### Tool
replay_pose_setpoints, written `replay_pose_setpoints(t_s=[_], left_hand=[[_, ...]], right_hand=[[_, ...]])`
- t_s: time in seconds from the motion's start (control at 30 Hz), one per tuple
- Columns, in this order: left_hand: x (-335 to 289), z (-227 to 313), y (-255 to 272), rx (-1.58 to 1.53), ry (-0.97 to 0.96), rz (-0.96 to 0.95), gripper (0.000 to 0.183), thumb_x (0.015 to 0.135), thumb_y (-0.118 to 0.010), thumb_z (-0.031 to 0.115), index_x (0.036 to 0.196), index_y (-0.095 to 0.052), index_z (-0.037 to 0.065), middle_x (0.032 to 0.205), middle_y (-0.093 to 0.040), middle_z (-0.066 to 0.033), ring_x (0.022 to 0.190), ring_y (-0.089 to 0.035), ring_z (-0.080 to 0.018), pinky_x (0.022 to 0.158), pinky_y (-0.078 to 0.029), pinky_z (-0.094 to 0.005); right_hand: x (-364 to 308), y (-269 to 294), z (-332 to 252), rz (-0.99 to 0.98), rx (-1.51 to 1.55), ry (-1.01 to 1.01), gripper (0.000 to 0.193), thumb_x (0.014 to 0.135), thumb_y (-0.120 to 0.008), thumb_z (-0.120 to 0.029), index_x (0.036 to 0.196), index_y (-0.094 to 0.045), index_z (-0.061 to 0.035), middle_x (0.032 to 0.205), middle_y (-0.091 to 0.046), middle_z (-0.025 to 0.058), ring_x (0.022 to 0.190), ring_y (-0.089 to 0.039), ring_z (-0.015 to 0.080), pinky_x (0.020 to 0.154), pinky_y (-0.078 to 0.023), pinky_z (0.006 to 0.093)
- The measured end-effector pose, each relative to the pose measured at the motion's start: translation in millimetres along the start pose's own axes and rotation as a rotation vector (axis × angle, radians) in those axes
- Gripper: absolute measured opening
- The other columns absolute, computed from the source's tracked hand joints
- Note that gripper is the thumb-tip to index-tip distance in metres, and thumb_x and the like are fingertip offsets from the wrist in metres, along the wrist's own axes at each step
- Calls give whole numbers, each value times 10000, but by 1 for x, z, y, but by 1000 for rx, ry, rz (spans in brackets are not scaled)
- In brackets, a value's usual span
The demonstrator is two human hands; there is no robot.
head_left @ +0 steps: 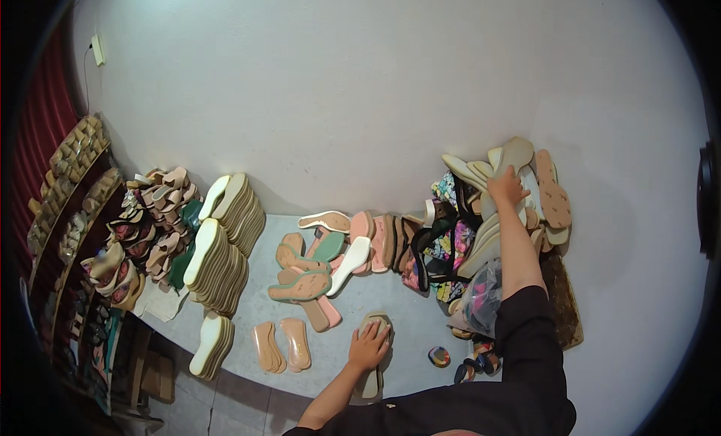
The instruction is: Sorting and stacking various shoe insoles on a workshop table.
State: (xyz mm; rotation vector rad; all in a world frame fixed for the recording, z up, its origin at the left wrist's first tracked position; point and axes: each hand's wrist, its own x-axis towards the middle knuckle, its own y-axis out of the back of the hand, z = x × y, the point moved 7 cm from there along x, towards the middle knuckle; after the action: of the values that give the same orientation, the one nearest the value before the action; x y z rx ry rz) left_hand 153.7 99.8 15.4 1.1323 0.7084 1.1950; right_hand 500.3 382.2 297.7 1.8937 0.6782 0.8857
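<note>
My left hand point(368, 347) rests on a beige shoe sole point(371, 389) near the table's front edge, its fingers spread over the top. At the back right, my right hand point(508, 188) reaches into a heap of soles. Its fingers close on the lower part of a beige-grey sole point(516, 152) at the top of the heap. Paler soles point(481, 252) lie below and to the left of that hand. A tan sole with dark specks point(553, 196) leans just to its right.
Tall stacks of cream soles point(218, 274) stand at the left. Loose pink, green-edged and white soles point(308, 282) cover mid-table. Tan insoles point(297, 344) lie in front. A clear plastic bag point(481, 297) and patterned sandals point(451, 244) crowd the right. Shelves with shoes point(82, 218) line the far left.
</note>
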Motion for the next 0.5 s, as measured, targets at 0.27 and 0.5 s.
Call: replay_pose_setpoints(t_s=[0.27, 0.5], left_hand=[[4, -3, 1, -50, -14, -16, 518, 845, -446, 357, 1341, -365, 232, 1406, -312, -107, 1290, -298, -272, 1007, -193, -558], [9, -10, -1, -121, -5, -68, 522, 866, -430, 396, 1352, -355, 219, 1420, -297, -105, 1315, -259, -279, 1015, -147, -578]], right_hand=[[-31, 19, 10, -187, 174, 181, 744, 653, -600, -407, 1329, -365, -199, 1116, -590, 146, 1078, -523, 315, 957, -231, 542], [-88, 20, 32, -245, 248, 250, 730, 614, -637, -423, 1273, -446, -174, 1158, -573, 149, 1090, -525, 300, 964, -244, 525]])
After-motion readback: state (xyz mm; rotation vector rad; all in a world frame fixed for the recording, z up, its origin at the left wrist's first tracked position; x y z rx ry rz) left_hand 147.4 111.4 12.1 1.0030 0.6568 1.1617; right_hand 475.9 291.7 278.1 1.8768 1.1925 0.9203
